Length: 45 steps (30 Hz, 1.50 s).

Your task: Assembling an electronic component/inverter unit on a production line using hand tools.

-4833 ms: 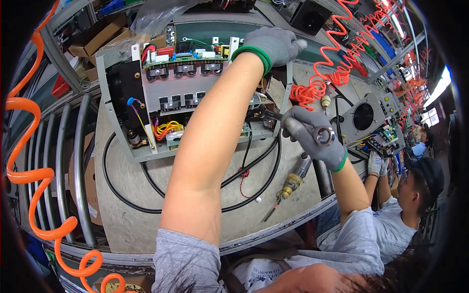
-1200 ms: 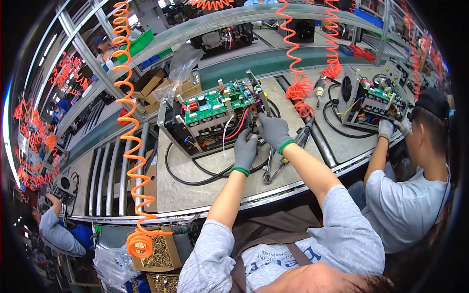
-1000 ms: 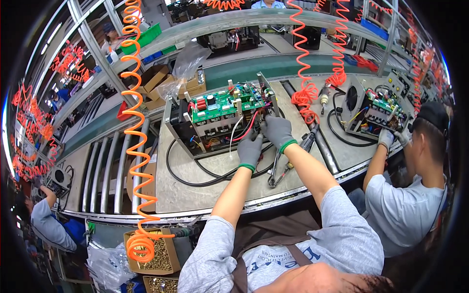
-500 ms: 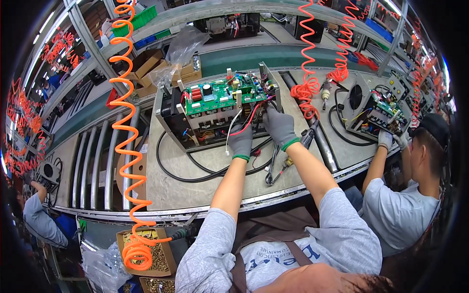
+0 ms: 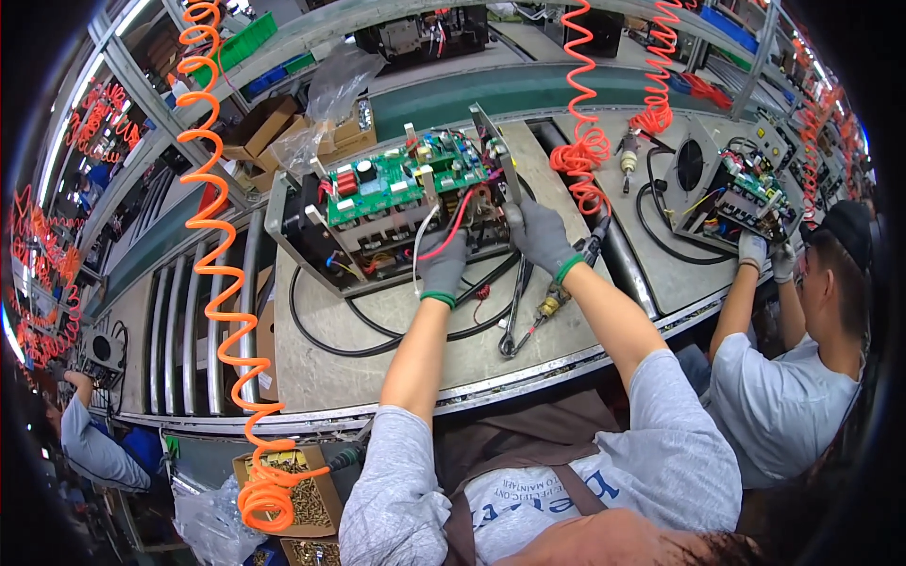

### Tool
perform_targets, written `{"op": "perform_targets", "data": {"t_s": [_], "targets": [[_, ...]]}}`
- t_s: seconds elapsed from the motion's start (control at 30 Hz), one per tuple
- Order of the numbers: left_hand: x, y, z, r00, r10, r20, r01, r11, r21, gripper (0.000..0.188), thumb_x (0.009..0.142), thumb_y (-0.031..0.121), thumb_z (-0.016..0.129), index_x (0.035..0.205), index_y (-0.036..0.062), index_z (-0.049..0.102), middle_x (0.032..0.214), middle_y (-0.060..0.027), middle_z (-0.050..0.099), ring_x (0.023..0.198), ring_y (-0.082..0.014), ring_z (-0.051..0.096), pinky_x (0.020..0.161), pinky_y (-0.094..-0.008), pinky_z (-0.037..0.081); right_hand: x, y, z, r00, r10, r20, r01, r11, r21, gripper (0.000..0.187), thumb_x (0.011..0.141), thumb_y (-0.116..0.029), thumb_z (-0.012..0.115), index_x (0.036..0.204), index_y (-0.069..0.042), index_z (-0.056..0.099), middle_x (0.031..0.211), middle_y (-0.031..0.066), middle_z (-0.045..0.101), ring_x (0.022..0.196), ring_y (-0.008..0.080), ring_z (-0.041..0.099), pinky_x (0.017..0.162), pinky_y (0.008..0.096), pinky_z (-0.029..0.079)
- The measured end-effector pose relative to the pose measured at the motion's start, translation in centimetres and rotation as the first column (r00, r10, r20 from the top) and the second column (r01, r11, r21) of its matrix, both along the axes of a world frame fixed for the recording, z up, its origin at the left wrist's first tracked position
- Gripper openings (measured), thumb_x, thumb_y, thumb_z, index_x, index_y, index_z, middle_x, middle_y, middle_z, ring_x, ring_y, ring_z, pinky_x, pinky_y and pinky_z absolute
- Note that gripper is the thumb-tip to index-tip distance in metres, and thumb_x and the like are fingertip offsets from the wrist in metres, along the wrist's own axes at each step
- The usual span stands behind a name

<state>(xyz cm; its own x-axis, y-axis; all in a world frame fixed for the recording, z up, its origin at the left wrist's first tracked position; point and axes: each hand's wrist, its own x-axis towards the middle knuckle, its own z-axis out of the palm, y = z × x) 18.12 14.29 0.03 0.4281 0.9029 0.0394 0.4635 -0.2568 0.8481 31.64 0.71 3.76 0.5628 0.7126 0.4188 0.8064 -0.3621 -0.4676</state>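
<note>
An open-framed electrical unit [image 5: 326, 255] stands on the bench in front of me, with a green circuit board [image 5: 415, 184] along its top and a black fan at its left end. My left hand [image 5: 442, 264], in a grey glove with a green cuff, reaches against its near side under the board. Red and white wires [image 5: 422, 231] loop across that hand, and its fingertips are hidden. My right hand [image 5: 545, 241], gloved alike, closes round the near edge of the metal end panel [image 5: 495, 146] at the unit's right end.
A black cable [image 5: 316, 325] curls on the bench, beside a power screwdriver [image 5: 549, 307] and a hooked metal tool [image 5: 510, 340]. An orange coiled air hose [image 5: 219, 269] hangs at left, above a box of brass screws [image 5: 307, 500]. A co-worker [image 5: 788, 377] handles a similar unit at right.
The unit appears turned slightly, its right end panel showing more of its face. My right hand has moved from the wires to that panel's edge. The whole view has also shifted a little.
</note>
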Motion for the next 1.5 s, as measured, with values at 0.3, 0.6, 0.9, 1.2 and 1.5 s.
{"op": "perform_targets", "data": {"t_s": [0.3, 0.6, 0.9, 1.2, 1.5], "targets": [[-1.2, 3.5, 7.5, 0.966, -0.152, 0.211, 0.184, 0.972, -0.146, 0.04, 0.09, 0.033, 0.061, 0.099, -0.0042, 0.069, 0.067, -0.0105, 0.068, 0.061, -0.0128, 0.066, 0.054, -0.0259, 0.05, 1.4, 6.0, 6.7, 0.991, 0.016, -0.136, -0.023, 0.999, -0.047, 0.047, 0.1, -0.048, 0.037, 0.109, -0.009, 0.06, 0.082, 0.0215, 0.067, 0.081, 0.0413, 0.065, 0.073, 0.05, 0.05], [-4.1, 1.7, 7.3, 0.999, 0.021, -0.03, 0.006, 0.721, 0.693, 0.027, 0.082, 0.028, 0.068, 0.102, 0.01, 0.072, 0.106, -0.0121, 0.067, 0.088, -0.0288, 0.064, 0.08, -0.0398, 0.051, 1.5, 7.5, 6.6, 0.992, 0.01, -0.124, -0.025, 0.993, -0.116, 0.052, 0.1, -0.053, 0.034, 0.107, -0.009, 0.06, 0.078, 0.0201, 0.067, 0.077, 0.0409, 0.066, 0.071, 0.0507, 0.05], [1.1, 1.3, 7.5, 0.758, 0.308, -0.575, 0.089, 0.824, 0.56, 0.046, 0.083, 0.053, 0.052, 0.097, 0.0152, 0.074, 0.101, -0.0111, 0.068, 0.109, -0.0272, 0.053, 0.103, -0.0491, 0.031, 1.3, 7.6, 8.0, 0.969, 0.086, -0.233, -0.134, 0.972, -0.195, 0.053, 0.1, -0.052, 0.03, 0.109, -0.009, 0.059, 0.09, 0.0185, 0.069, 0.087, 0.0379, 0.067, 0.077, 0.0486, 0.051], [2.3, 2.3, 7.8, 0.717, 0.339, -0.609, 0.016, 0.866, 0.501, 0.037, 0.08, 0.043, 0.054, 0.084, 0.0119, 0.074, 0.091, -0.0105, 0.071, 0.09, -0.0272, 0.062, 0.086, -0.04, 0.038, 1.8, 7.1, 7.4, 0.97, 0.101, -0.221, -0.125, 0.987, -0.099, 0.055, 0.098, -0.057, 0.034, 0.118, -0.014, 0.061, 0.085, 0.0188, 0.069, 0.084, 0.0402, 0.066, 0.075, 0.0487, 0.051], [1.0, 1.1, 4.3, 0.834, 0.427, -0.351, -0.176, 0.807, 0.563, 0.037, 0.072, 0.041, 0.06, 0.068, 0.0063, 0.072, 0.072, -0.017, 0.068, 0.076, -0.0331, 0.062, 0.081, -0.0413, 0.039, -0.1, 5.2, 4.6, 0.992, 0.059, -0.113, -0.067, 0.995, -0.071, 0.044, 0.099, -0.048, 0.039, 0.118, -0.014, 0.061, 0.091, 0.0208, 0.068, 0.084, 0.0418, 0.064, 0.073, 0.0492, 0.05]]}}
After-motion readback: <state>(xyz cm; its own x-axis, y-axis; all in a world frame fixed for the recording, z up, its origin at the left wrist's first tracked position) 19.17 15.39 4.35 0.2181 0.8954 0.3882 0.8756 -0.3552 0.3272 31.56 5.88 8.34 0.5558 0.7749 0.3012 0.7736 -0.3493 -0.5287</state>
